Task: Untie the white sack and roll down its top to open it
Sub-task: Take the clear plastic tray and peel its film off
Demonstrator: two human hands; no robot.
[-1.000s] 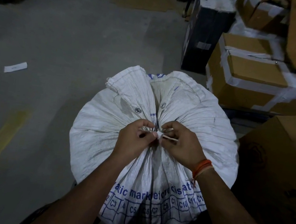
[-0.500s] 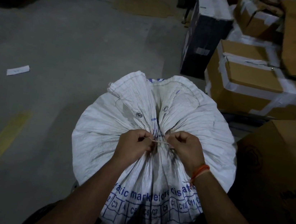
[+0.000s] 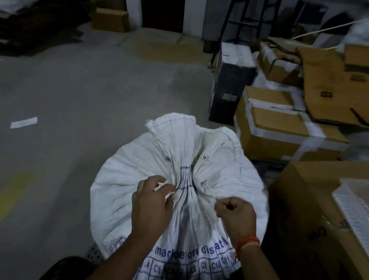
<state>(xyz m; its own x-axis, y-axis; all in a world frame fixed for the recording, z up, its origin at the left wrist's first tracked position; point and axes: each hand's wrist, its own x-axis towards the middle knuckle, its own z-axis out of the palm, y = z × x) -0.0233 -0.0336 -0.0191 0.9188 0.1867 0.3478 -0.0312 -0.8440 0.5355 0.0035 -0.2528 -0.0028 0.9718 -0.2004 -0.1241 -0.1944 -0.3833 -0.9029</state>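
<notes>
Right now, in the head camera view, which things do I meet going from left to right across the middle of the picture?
Paper slip on the floor → left hand → gathered neck of the white sack → right hand → white plastic tray on the big carton at the right.

The hands (image 3: 191,205) blur; the white sack (image 3: 220,180)'s base is hidden by forearms and cut off.

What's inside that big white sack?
Nothing of the contents shows. The white sack bulges full, but its gathered neck is closed, with woven cloth covering everything. Both hands, left hand and right hand, rest on top.
</notes>
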